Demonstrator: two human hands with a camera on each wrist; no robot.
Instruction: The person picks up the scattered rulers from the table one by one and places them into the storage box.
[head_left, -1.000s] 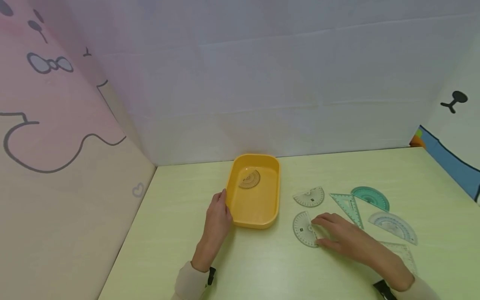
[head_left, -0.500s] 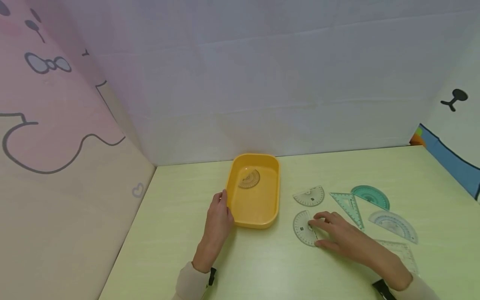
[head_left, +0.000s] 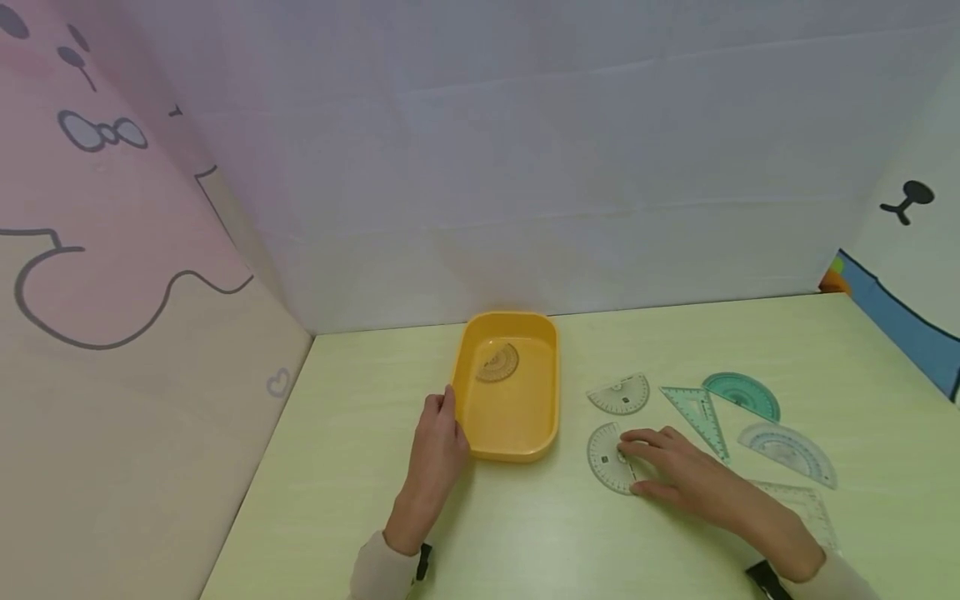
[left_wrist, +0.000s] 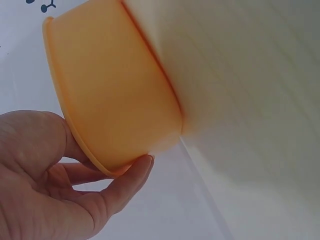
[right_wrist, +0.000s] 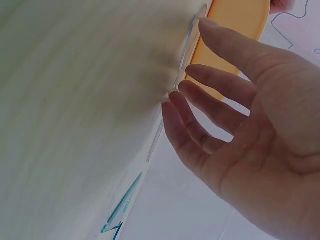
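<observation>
A yellow plastic tray (head_left: pixel 506 425) sits at the middle of the table, with a small protractor (head_left: pixel 501 364) lying inside it. My left hand (head_left: pixel 435 446) holds its left side, the thumb and fingers pinching the rim near a corner in the left wrist view. On the table to the right lies a clear protractor (head_left: pixel 604 460), its straight edge facing right. Over that edge is my right hand (head_left: pixel 682 475), index fingertip on the plastic and thumb tip at the lower corner. In the right wrist view its fingers are spread and gently bent, fingertips right at the thin plastic.
Another clear protractor (head_left: pixel 621 395) lies just beyond. Farther right are a green set square (head_left: pixel 701 417), a green protractor (head_left: pixel 742 395), a larger clear protractor (head_left: pixel 789 452) and a clear set square (head_left: pixel 806 504) partly under the right forearm. A white cloth wall (head_left: pixel 570 167) stands behind the table.
My right index finger has shifted slightly inward from the protractor's straight edge onto its face. The left hand keeps its hold on the tray, and the other things stay in place.
</observation>
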